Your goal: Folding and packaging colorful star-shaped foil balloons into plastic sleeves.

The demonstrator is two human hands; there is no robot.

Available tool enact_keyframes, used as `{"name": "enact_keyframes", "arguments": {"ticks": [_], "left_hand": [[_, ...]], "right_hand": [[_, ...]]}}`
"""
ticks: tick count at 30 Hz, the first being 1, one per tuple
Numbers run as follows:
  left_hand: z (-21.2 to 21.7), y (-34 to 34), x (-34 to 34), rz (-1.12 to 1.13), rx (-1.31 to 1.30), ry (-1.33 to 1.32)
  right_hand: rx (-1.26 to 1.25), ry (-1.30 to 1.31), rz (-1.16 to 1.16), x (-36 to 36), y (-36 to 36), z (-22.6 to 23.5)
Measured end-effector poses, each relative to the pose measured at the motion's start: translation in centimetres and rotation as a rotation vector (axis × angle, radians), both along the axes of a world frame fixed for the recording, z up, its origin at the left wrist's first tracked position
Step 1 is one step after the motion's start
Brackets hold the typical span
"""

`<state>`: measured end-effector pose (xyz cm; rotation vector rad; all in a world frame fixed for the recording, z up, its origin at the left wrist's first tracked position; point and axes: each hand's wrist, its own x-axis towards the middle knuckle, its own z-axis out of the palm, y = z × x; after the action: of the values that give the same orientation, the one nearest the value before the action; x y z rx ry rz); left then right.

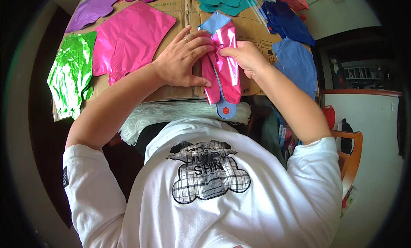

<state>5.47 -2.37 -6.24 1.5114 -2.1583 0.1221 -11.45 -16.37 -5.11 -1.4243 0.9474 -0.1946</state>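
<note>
A shiny pink and blue foil balloon [231,79], flat and folded into a narrow strip, lies on the cardboard in front of me. Its blue tail with a red dot points toward my body, and a blue corner shows at the far end. My left hand [182,57] rests on the left side of the strip, fingers stretched out and thumb apart near its lower part. From the right, my right hand [249,59] pinches the pink foil at mid-length, thumb on top and the other fingers partly hidden.
Flat foil balloons lie around: green [72,72], large pink [132,36], purple [92,10], teal [222,1], dark blue [287,21] and light blue [295,61]. A bundle of white strings [141,119] hangs at the near edge of the cardboard [252,87]. A wooden chair [355,149] stands right.
</note>
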Motion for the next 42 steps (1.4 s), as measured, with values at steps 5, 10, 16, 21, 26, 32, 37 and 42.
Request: {"name": "enact_keyframes", "arguments": {"ticks": [5,10,16,21,26,32,37,42], "left_hand": [[0.8,1.0,-1.8,0.230,0.063,1.220],[3.8,0.9,-3.8,-0.015,0.704,1.875],[5.4,1.2,-5.0,0.047,0.493,1.531],[5.2,1.8,-5.1,0.058,0.468,1.644],[5.1,1.6,-5.7,0.063,0.455,1.716],[4.8,1.7,-5.3,0.098,0.385,1.686],[5.2,2.0,-5.0,0.088,0.331,1.598],[6.6,2.0,-4.5,0.074,0.450,1.709]], "right_hand": [[0.060,-0.357,-0.029,-1.5,0.3,2.2],[-0.021,-0.549,-0.026,-2.1,3.2,3.6],[-0.080,-0.667,-0.004,-3.6,4.4,4.9],[0.138,-0.539,0.198,-6.2,4.3,6.0],[0.023,-0.545,0.189,-6.8,4.1,3.5],[0.146,-0.618,0.147,-5.7,4.2,3.9],[0.024,-0.657,0.172,-5.1,4.1,3.7],[0.183,-0.664,0.159,-4.9,4.0,4.8]]}}
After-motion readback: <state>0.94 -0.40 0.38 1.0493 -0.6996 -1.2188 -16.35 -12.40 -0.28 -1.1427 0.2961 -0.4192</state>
